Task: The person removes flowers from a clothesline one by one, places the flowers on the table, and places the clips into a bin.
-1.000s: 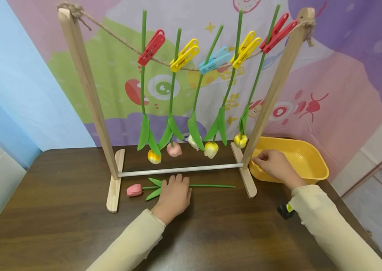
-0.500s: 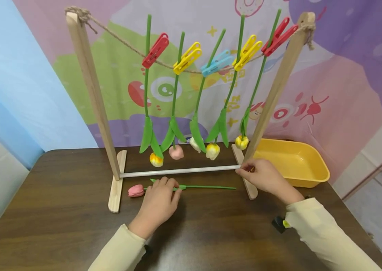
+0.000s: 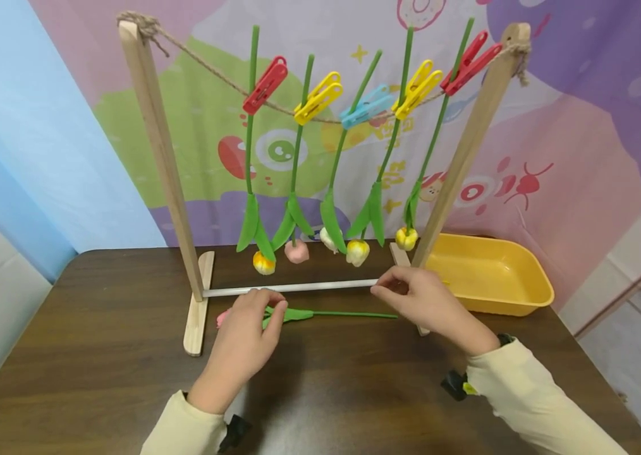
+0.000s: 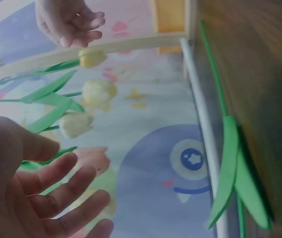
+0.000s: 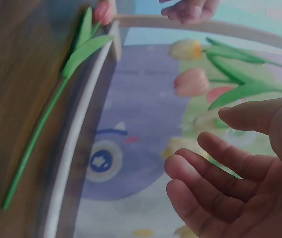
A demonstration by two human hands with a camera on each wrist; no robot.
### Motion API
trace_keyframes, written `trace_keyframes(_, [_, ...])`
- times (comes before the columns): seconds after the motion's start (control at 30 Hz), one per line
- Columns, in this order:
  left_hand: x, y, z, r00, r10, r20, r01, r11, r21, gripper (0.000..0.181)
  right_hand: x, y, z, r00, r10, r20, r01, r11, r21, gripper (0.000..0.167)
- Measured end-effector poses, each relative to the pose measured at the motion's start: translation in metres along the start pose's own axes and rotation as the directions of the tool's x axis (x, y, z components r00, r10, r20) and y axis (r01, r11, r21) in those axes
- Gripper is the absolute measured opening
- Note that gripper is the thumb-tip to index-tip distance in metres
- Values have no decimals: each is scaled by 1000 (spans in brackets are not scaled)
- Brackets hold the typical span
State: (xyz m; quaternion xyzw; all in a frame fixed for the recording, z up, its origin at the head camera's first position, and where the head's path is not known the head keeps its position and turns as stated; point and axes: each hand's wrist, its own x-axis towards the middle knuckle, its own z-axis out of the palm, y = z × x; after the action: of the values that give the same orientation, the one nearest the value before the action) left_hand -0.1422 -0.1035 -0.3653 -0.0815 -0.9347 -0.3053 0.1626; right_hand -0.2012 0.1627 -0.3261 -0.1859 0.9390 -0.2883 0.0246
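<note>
My left hand (image 3: 241, 338) hovers above a pink tulip (image 3: 298, 314) lying on the table, hiding part of its bloom in the head view. In the left wrist view its fingers (image 4: 76, 198) are spread and loosely bent, with nothing between them. My right hand (image 3: 425, 303) is in the air before the right end of the white crossbar (image 3: 320, 287). The right wrist view shows its fingers (image 5: 215, 173) relaxed and holding nothing. In the right wrist view the lying tulip's stem (image 5: 36, 141) and pink bloom (image 5: 103, 12) are both visible.
Several tulips, among them a pink one (image 3: 296, 251), hang upside down from a rope, held by red (image 3: 265, 85), yellow (image 3: 318, 98) and blue clothespins (image 3: 367, 106). The rope joins two wooden posts (image 3: 161, 145). A yellow basin (image 3: 497, 303) stands at the right.
My right hand has come away from the yellow basin, moving left to the crossbar. My left hand has lifted off the lying tulip and drawn left and nearer. The tulip stays on the table.
</note>
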Motion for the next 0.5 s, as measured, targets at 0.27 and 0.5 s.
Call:
trace_keyframes(0.27, [5, 2, -18, 993, -83, -88, 70, 988, -136, 19, 3, -24, -1, 999, -15, -51, 18, 997, 73, 16])
trace_keyframes(0.5, [8, 4, -27, 980, -99, -172, 59, 973, -223, 21, 5, -39, 0, 996, -32, -89, 42, 993, 111, 19])
